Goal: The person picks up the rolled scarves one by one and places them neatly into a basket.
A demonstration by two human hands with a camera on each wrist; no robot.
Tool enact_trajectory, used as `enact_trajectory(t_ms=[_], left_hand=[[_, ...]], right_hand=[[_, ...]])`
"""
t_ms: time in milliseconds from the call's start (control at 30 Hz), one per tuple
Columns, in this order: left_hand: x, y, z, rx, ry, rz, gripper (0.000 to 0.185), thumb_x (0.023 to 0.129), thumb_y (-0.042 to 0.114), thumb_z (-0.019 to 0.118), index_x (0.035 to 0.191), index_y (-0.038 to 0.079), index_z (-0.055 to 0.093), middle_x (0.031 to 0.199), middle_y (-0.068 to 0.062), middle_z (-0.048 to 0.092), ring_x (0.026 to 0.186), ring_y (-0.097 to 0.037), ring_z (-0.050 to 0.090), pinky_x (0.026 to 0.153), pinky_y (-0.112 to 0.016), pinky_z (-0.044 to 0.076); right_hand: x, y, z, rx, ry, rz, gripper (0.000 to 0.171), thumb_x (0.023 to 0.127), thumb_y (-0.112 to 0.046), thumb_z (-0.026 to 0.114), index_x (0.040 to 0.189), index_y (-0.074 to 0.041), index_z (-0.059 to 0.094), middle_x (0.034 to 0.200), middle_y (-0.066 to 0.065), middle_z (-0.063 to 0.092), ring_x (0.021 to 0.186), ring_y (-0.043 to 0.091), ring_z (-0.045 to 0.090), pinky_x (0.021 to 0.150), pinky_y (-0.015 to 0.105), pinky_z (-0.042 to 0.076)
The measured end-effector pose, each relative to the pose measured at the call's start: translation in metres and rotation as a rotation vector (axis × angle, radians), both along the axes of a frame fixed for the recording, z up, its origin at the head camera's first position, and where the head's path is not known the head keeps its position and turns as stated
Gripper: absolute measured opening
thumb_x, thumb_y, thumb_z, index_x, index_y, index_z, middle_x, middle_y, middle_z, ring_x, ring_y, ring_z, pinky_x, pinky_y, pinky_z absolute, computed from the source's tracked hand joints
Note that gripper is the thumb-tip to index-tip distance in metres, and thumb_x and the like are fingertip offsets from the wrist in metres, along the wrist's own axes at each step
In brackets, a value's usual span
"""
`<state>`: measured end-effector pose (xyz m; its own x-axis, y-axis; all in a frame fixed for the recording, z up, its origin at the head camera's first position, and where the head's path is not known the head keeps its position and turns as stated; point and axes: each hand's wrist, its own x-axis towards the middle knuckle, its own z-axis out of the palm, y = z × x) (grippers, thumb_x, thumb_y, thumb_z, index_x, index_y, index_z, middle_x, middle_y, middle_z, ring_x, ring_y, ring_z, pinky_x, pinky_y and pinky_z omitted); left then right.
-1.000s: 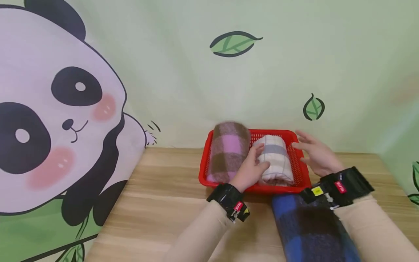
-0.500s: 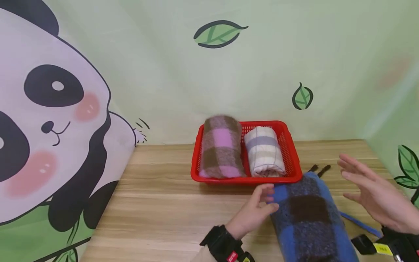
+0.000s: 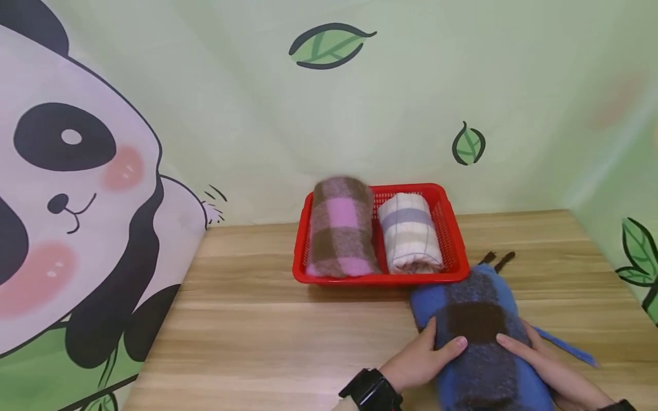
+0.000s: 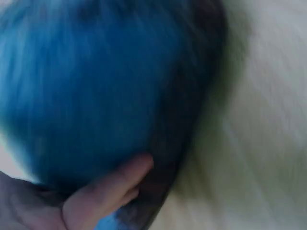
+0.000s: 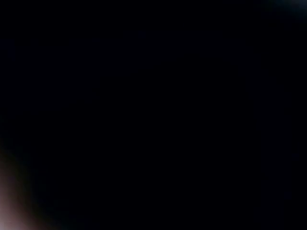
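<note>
A thick folded scarf point(image 3: 480, 322) in blue and dark checks lies at the front right, with dark tassels beyond its far end. My left hand point(image 3: 417, 361) grips its left side, thumb across the top. On the opposite side my right hand point(image 3: 552, 368) holds it, thumb also on top and the other fingers partly hidden by the fabric. In the left wrist view, blurred blue fabric point(image 4: 96, 96) fills the upper left above the hand point(image 4: 98, 203). The right wrist view is almost wholly dark.
A red plastic basket point(image 3: 380, 280) stands behind the scarf near the wall. Inside it sit a rolled pink-and-brown checked cloth point(image 3: 341, 228) and a smaller white striped roll point(image 3: 411, 234). A thin blue strip point(image 3: 568, 347) lies right of the scarf on the wooden table point(image 3: 267, 319).
Both hands have left the basket, where they were around the white roll, and come down to the blue scarf, now gripping its sides. The scarf's far end has shifted slightly left.
</note>
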<state>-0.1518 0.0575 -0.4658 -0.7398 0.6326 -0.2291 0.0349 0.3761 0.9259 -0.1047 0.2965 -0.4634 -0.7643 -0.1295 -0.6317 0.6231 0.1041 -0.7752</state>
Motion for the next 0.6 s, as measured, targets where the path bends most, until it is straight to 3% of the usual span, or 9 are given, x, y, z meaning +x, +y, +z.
enact_trajectory(t_ms=[67,200,367,500,600], left_hand=[[-0.001,0.001,-0.003,-0.009,-0.032,0.016,0.082,0.088,0.055,0.050,0.146,0.005,0.020,0.142,-0.010,0.035,0.124,-0.016,0.038,0.101,-0.031,0.033],[0.006,-0.001,-0.009,-0.033,-0.100,0.077,0.096,0.083,0.059,0.055,0.147,0.001,0.013,0.145,-0.013,0.029,0.128,-0.021,0.033,0.103,-0.037,0.030],[0.027,-0.008,-0.014,0.036,-0.219,0.196,0.103,0.081,0.055,0.062,0.146,-0.003,0.008,0.148,-0.019,0.018,0.133,-0.030,0.022,0.105,-0.047,0.023],[0.035,-0.019,-0.019,0.188,-0.264,0.236,0.093,0.082,0.045,0.066,0.148,0.012,0.009,0.148,-0.008,0.021,0.131,-0.024,0.027,0.104,-0.045,0.023],[0.036,-0.031,-0.027,0.314,-0.284,0.186,0.080,0.085,0.037,0.064,0.147,0.023,0.015,0.143,0.002,0.028,0.126,-0.015,0.031,0.102,-0.039,0.025]], right_hand=[[0.001,-0.010,-0.007,0.008,0.021,-0.023,0.095,0.094,-0.051,0.042,0.139,-0.011,-0.032,0.142,0.036,0.002,0.110,0.042,0.048,0.084,0.049,0.044],[0.009,-0.023,-0.016,0.127,0.076,-0.035,0.096,0.092,-0.048,0.047,0.143,-0.007,-0.024,0.142,0.036,0.004,0.117,0.047,0.039,0.089,0.054,0.040],[0.033,-0.044,-0.030,0.121,0.102,-0.171,0.099,0.088,-0.039,0.059,0.146,-0.015,-0.017,0.143,0.031,0.012,0.111,0.041,0.048,0.085,0.047,0.045],[0.047,-0.067,-0.033,0.197,0.123,-0.256,0.108,0.079,-0.041,0.071,0.147,-0.028,-0.013,0.147,0.026,0.011,0.119,0.045,0.038,0.086,0.049,0.044],[0.055,-0.082,-0.030,0.245,0.140,-0.270,0.114,0.073,-0.045,0.075,0.147,-0.034,-0.011,0.149,0.024,0.013,0.123,0.045,0.034,0.085,0.048,0.044]])
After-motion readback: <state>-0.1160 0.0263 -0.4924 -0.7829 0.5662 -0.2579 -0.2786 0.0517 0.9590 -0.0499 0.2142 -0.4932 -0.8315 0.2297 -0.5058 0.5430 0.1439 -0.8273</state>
